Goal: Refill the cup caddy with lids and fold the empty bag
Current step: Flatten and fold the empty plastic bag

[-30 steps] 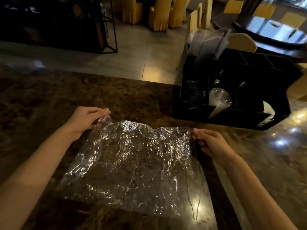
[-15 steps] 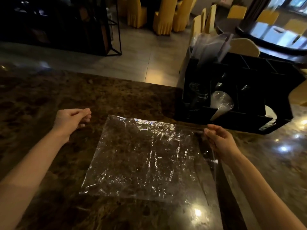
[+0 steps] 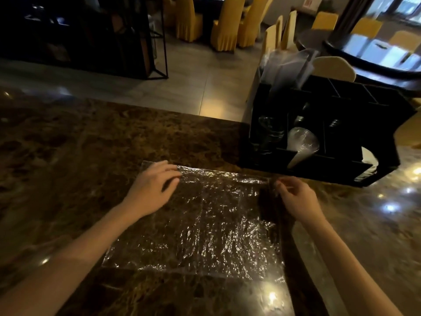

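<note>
Dim, glare spots on countertop (image 3: pixel 68 144), edges perhaps blurred.

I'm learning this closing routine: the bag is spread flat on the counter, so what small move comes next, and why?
Probably lift the far edge and fold it toward the near edge: the bag lies flat and both hands, left hand and right hand, are at its far corners.

A: What lies past the dark marble counter (image 3: pixel 91 144)?
B: Tiled floor (image 3: pixel 193 71), a black metal rack (image 3: pixel 141 42) far left, yellow-covered chairs (image 3: pixel 225 26) at the far side.
A: And far right?
B: A dark round table (image 3: pixel 364 55).
</note>
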A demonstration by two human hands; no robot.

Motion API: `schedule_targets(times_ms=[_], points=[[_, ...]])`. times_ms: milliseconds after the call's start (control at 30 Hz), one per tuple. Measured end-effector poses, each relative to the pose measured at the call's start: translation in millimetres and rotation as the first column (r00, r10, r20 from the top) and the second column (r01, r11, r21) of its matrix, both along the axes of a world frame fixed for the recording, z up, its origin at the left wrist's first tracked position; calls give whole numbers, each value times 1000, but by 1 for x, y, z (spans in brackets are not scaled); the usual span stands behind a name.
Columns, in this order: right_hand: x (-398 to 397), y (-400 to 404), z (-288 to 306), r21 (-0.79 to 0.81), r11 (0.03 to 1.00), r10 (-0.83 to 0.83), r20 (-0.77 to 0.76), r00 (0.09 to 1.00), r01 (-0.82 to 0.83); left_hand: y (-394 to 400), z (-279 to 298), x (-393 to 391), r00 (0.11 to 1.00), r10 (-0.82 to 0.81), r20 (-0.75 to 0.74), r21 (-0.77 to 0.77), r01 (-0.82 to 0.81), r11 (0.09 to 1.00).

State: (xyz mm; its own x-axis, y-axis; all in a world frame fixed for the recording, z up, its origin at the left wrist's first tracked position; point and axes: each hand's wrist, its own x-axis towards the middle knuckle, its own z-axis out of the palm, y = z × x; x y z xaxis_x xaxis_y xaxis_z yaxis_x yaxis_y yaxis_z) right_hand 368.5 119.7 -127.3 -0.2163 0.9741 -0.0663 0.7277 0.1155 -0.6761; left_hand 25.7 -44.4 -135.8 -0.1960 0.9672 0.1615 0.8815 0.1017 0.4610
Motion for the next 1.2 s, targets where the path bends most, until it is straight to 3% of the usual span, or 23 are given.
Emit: schedule_targets(times_ms=[67,133,233,333,467,900,1200], points=[[-10,-29,0,187,976,85,143,986,-111,-5,-7,25,998,-58,-4,-66,58,996],[-32,-66,-3,266,931,199,204,959,-250,-10,-18,48,994,-101,-39,-133,95,987],[-65,-111,-15,266,857,364,290,885,-440,-17,-34,73,983,-129,-131,-208,100,973],[-85,-130,-35,226,822,425,368,827,-523,-22,-43,84,960,-136,-245,-235,77,969],[-84,-129,-56,153,844,407,443,799,-514,-26,-46,84,954,-87,-287,-225,21,974],[-57,-116,-62,152,897,311,448,838,-415,-46,-49,7,941,233,-243,-220,-288,932],[-67,-120,-51,112,915,301,448,842,-387,-48,-47,-11,925,286,-250,-245,-346,906]])
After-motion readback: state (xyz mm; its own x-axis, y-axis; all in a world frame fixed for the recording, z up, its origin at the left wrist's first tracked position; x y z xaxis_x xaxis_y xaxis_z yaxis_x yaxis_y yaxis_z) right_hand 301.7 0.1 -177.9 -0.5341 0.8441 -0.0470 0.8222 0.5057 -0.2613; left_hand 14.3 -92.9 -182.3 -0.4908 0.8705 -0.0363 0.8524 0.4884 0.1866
